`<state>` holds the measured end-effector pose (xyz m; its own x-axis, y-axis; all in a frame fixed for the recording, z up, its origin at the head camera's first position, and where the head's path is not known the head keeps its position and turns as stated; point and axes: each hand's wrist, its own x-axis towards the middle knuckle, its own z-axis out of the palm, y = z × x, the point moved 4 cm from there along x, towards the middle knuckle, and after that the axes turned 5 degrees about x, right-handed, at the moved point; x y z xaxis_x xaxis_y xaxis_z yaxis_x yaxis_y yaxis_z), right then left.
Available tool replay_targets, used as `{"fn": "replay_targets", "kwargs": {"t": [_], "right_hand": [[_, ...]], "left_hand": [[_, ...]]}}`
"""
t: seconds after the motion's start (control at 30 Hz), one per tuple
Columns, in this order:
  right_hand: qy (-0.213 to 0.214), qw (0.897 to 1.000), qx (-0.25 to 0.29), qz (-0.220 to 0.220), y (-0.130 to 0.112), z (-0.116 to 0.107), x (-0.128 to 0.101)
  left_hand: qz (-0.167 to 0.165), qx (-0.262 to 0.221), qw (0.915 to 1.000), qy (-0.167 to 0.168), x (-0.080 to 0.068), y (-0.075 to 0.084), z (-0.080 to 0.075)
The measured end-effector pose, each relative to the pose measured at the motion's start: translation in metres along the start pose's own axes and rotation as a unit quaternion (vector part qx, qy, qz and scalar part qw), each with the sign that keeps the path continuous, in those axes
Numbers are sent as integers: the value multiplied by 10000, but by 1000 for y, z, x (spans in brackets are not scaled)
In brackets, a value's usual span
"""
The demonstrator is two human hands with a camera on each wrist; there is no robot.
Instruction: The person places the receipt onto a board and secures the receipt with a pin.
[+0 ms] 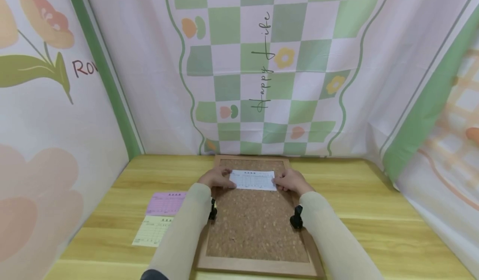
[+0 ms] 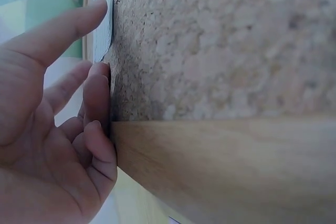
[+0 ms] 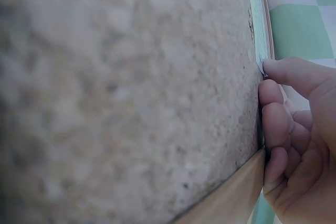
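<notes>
From my head camera I see the whole layout: a cork board (image 1: 258, 217) in a wooden frame lying flat on the yellow wood tabletop (image 1: 374, 213), with a white printed slip (image 1: 253, 180) laid across its far end. My left hand (image 1: 217, 179) is on the slip's left end and my right hand (image 1: 289, 181) on its right end. That view does not show how the fingers lie; the wrist cameras do. On the left wrist, the left hand (image 2: 58, 129) has the forefinger stretched along the slip (image 2: 102, 19) at its edge, the other fingers loosely bent against the cork (image 2: 220, 45) and the frame (image 2: 226, 166). On the right wrist, the right hand (image 3: 294, 135) touches the slip's corner (image 3: 258, 61) with one fingertip while the rest curl lightly against the board's edge; I cannot tell whether either hand pinches the paper or only presses it.

Only the head view shows the two other slips, a pink one (image 1: 166, 203) and a pale yellow one (image 1: 153, 231), lying on the tabletop left of the board, touching or just overlapping. Their print is too small to read. On the cloth backdrop (image 1: 262, 64) I read "Happy life" running vertically, and on the left panel the letters "Ro", cut off
</notes>
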<state>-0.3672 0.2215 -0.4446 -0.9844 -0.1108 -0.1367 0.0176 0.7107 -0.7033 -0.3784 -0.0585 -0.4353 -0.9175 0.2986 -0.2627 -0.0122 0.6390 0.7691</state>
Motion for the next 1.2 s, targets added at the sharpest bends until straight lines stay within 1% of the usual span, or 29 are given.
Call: {"fn": "replay_targets", "kwargs": {"t": [0.07,0.17,0.4,0.6,0.63,0.67,0.8,0.9,1.0,1.03,1.2], "right_hand": [[-13,10000,2,13,-1,0,0],[-28,10000,13,20,-3,-1,0],[2,10000,59,21,-4,0,-1],[32,10000,38,-79,-4,-1,1],[24,9999,29,-103,-4,-1,1],[19,9999,58,-85,-3,-2,2],[-43,9997,222,-102,-2,-3,2],[-54,9992,355,-173,-1,-4,1],[-35,9988,414,-262,0,-6,-1],[-26,9987,435,-262,0,-6,-1],[-76,9984,447,-337,0,-10,-3]], "left_hand": [[19,-53,10000,-19,0,0,-1],[52,23,10000,0,0,1,-2],[148,653,9976,187,-3,2,-3],[134,707,9972,216,-6,5,-5],[202,781,9965,229,-3,3,-5],[206,803,9963,228,-4,4,-5],[158,769,9966,233,-4,3,-4],[-44,360,9992,182,-6,3,-2],[-127,172,9996,168,-4,-1,1],[-128,169,9996,169,-4,-1,1],[-4,508,9985,223,-4,1,2]]}}
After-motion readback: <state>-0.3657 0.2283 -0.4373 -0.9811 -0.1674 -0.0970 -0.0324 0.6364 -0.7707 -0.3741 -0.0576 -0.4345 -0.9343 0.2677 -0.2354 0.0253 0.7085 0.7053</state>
